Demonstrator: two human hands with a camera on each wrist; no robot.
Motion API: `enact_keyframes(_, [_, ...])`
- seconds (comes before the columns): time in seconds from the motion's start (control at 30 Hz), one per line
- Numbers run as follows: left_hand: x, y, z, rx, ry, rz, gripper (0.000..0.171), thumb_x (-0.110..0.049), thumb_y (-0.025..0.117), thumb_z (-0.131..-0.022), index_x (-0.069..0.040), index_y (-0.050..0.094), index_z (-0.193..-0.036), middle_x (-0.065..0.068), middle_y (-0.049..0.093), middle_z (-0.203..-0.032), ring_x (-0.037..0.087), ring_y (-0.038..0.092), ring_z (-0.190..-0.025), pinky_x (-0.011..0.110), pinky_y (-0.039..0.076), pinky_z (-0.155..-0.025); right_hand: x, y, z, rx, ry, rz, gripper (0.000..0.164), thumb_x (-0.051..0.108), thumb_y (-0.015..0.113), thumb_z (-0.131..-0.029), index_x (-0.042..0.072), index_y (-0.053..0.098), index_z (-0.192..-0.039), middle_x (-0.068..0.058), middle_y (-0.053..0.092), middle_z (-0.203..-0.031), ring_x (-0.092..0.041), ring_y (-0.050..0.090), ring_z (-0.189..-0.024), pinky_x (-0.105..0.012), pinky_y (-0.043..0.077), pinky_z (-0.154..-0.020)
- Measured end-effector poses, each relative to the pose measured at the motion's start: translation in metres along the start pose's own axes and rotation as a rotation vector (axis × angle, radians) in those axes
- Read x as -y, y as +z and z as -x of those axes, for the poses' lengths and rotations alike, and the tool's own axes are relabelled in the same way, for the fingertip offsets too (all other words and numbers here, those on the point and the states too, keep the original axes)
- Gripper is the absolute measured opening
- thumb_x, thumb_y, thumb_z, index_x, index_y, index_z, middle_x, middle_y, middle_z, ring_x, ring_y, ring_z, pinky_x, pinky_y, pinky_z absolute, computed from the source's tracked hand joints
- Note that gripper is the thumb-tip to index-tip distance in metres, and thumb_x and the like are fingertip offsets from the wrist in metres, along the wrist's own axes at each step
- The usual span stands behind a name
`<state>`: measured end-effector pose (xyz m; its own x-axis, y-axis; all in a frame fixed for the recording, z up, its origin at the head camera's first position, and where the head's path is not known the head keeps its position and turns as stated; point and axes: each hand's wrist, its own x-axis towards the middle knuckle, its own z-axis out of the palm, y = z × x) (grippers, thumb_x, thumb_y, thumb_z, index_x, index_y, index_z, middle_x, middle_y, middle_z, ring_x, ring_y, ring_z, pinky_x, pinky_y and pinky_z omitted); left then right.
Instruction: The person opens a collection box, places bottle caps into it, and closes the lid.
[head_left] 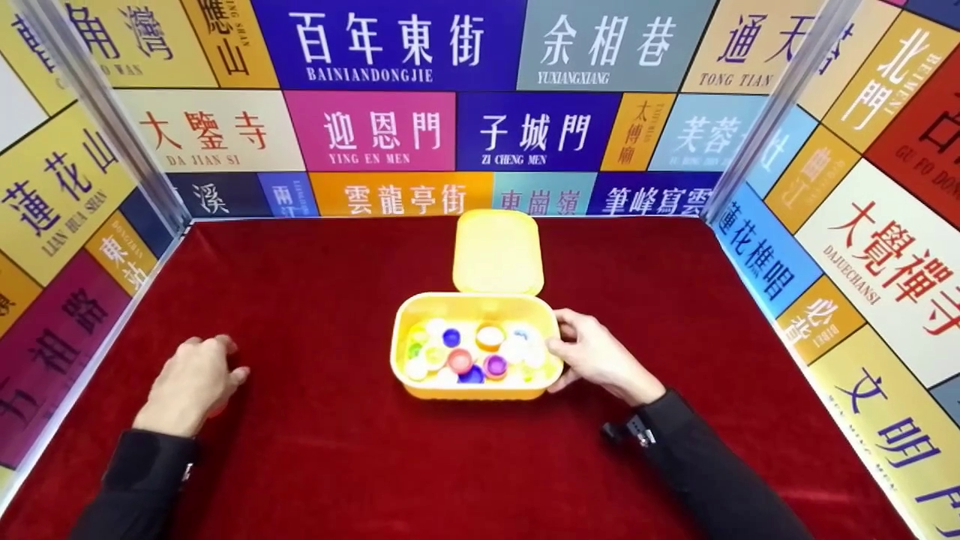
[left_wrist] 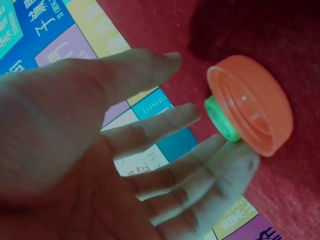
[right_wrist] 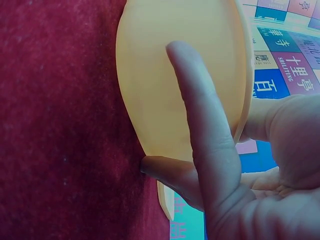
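A yellow plastic box (head_left: 472, 392) filled with several colourful bottle caps stands on the red cloth. My right hand (head_left: 600, 352) holds its right end, thumb over the rim and fingers along the outer wall; the right wrist view shows the index finger (right_wrist: 207, 125) lying against that wall. Well to the left, my left hand (head_left: 187, 382) hovers low over the cloth with fingers spread loosely and nothing gripped. In the left wrist view an orange cap (left_wrist: 275, 107) and a smaller green cap (left_wrist: 222, 119) lie right at its fingertips, mostly hidden from the head view.
Behind the box lies its yellow lid (head_left: 498, 251), reaching the back edge. Panels with large printed characters, such as the back wall (head_left: 375, 154), enclose the red cloth table (head_left: 322, 465) at the back and both sides, with metal posts in the corners.
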<state>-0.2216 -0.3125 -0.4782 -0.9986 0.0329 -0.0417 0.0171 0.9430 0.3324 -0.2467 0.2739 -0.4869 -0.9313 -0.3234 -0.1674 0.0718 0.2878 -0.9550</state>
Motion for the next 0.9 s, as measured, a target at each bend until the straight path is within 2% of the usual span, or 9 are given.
enact_keyframes(0.17, [0.006, 0.004, -0.001, -0.078, 0.062, 0.032, 0.019, 0.004, 0.075, -0.095, 0.013, 0.074, -0.111, 0.041, 0.071, -0.109, 0.060, 0.071, -0.097, 0.074, 0.063, -0.087, 0.000, 0.001, 0.000, 0.002, 0.004, 0.001, 0.051, 0.001, 0.059, -0.114, -0.006, 0.052, -0.164, -0.034, 0.072, -0.144, -0.045, 0.086, -0.095, -0.054, 0.076, -0.071])
enact_keyframes(0.3, [0.008, 0.005, -0.003, -0.119, 0.098, 0.034, 0.009, 0.008, 0.069, -0.089, 0.010, 0.074, -0.097, 0.035, 0.074, -0.098, 0.059, 0.072, -0.091, 0.073, 0.064, -0.083, 0.000, 0.001, 0.000, -0.002, 0.005, 0.002, 0.050, 0.001, 0.059, -0.114, -0.005, 0.052, -0.163, -0.034, 0.073, -0.144, -0.044, 0.086, -0.094, -0.054, 0.076, -0.071])
enact_keyframes(0.53, [0.003, 0.007, -0.006, -0.173, 0.136, 0.045, 0.007, 0.009, 0.069, -0.087, 0.008, 0.074, -0.092, 0.031, 0.073, -0.091, 0.054, 0.072, -0.083, 0.071, 0.064, -0.076, 0.000, -0.001, 0.000, -0.003, 0.000, 0.014, 0.051, 0.001, 0.059, -0.113, -0.005, 0.052, -0.164, -0.034, 0.073, -0.145, -0.046, 0.086, -0.096, -0.054, 0.076, -0.071])
enact_keyframes(0.67, [-0.004, 0.008, -0.008, -0.214, 0.163, 0.051, 0.007, 0.008, 0.071, -0.087, 0.007, 0.074, -0.093, 0.030, 0.072, -0.091, 0.054, 0.072, -0.084, 0.071, 0.064, -0.077, 0.000, -0.001, 0.001, -0.006, -0.004, 0.018, 0.052, 0.001, 0.059, -0.113, -0.005, 0.052, -0.164, -0.034, 0.073, -0.145, -0.046, 0.086, -0.097, -0.054, 0.076, -0.071])
enact_keyframes(0.77, [-0.014, 0.007, -0.011, -0.240, 0.190, 0.060, 0.008, 0.007, 0.074, -0.088, 0.007, 0.075, -0.096, 0.032, 0.072, -0.094, 0.055, 0.071, -0.086, 0.072, 0.063, -0.079, 0.000, 0.000, 0.001, -0.006, -0.005, 0.017, 0.053, 0.001, 0.059, -0.113, -0.005, 0.052, -0.164, -0.034, 0.073, -0.145, -0.046, 0.086, -0.096, -0.055, 0.076, -0.071])
enact_keyframes(0.9, [-0.037, 0.005, -0.013, -0.273, 0.246, 0.085, 0.010, 0.005, 0.078, -0.090, 0.005, 0.077, -0.100, 0.030, 0.072, -0.098, 0.051, 0.072, -0.086, 0.071, 0.063, -0.080, 0.000, 0.001, 0.000, -0.008, -0.002, 0.010, 0.052, 0.001, 0.059, -0.113, -0.005, 0.052, -0.164, -0.034, 0.073, -0.144, -0.044, 0.086, -0.094, -0.054, 0.075, -0.070])
